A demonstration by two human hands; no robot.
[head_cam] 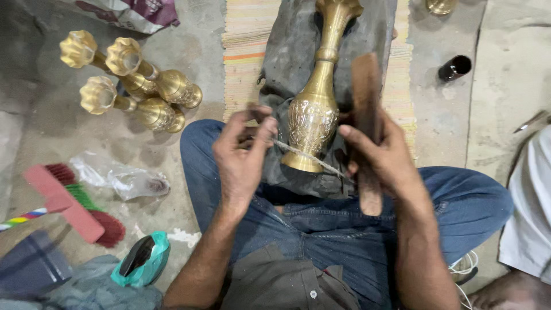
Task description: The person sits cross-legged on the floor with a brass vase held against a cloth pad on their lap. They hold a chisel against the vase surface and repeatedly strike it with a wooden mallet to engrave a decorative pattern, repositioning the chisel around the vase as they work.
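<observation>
A: Largest first. Seated person, blue jeans point(344, 229), legs folded on a concrete floor point(447, 115). A dark grey cloth point(287, 51) lies over the lap and runs forward onto a striped mat point(244, 51).

B: Main item?

A: Brass vase point(315, 97), lying on the cloth between the knees, base toward the person, flared mouth pointing away. The bulbous lower body carries engraved pattern.

B: Right hand?

A: Right hand point(381, 161) is closed around a flat wooden stick point(366, 126), held upright just right of the vase; the lower end of the stick reaches down to the lap.

B: Left hand?

A: Left hand point(244, 155) has fingertips pinched together on one end of a thin cord point(304, 155). The cord runs taut across the vase's base to the right hand. What else the left fingers enclose, cannot tell.

B: Surroundings, descending size?

A: Three more brass vases point(138, 80) lie grouped on the floor to the left. A red brush point(74, 201) nearer the person, a crumpled clear plastic bag point(123, 181) beside it, a teal bag point(143, 258) below. Small dark cup point(454, 67) on the floor at upper right.
</observation>
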